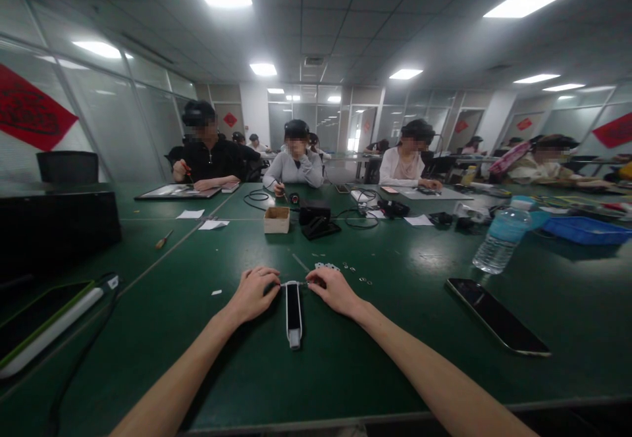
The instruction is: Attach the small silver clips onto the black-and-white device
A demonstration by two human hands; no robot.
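A slim white device with a long black face lies on the green table, its narrow end toward me. Beside its far end on the left is my left hand, fingers curled and closed around something small that I cannot make out. My right hand mirrors it on the right, thumb and fingers pinched together near a thin, pale bit at the device's far end. What the fingertips grip is too small to name. Just beyond my right hand lie small whitish pieces and several small rings.
A phone and a water bottle stand at right, near a blue tray. Ahead is a small cardboard box. A brush-like tool and a cabled device lie left. Several people sit across the table.
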